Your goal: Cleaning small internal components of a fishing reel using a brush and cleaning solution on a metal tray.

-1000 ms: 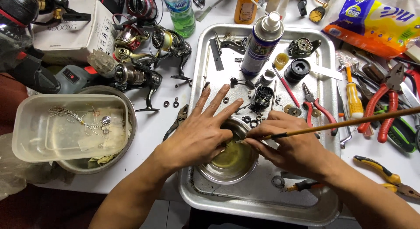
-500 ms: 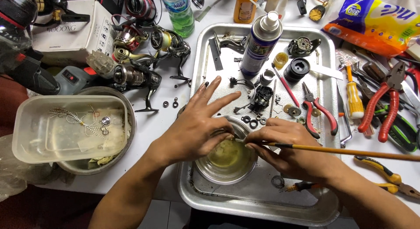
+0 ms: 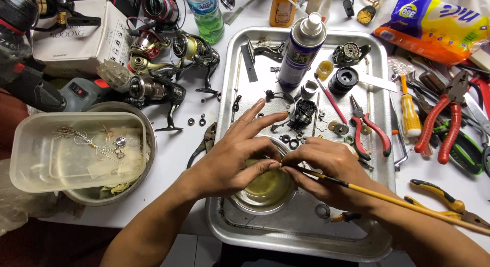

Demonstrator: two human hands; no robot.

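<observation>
My left hand (image 3: 232, 157) reaches over a small metal bowl (image 3: 263, 193) of yellowish liquid, thumb and forefinger pinched on something tiny that I cannot make out, the other fingers spread. My right hand (image 3: 326, 170) grips a thin brush with a yellow handle (image 3: 398, 200), its tip meeting the left fingertips above the bowl. The bowl stands in a metal tray (image 3: 306, 236).
The tray also holds a spray can (image 3: 301, 47), red-handled pliers (image 3: 370, 126) and several small reel parts (image 3: 303, 114). Fishing reels (image 3: 168, 68) lie at the left, a plastic tub (image 3: 76, 149) on a round bowl beside them. More pliers (image 3: 446, 124) and a screwdriver (image 3: 408, 111) lie right.
The brush handle has swung from pointing up to the right to pointing down to the right. My right hand has closed in on the left fingertips over the bowl.
</observation>
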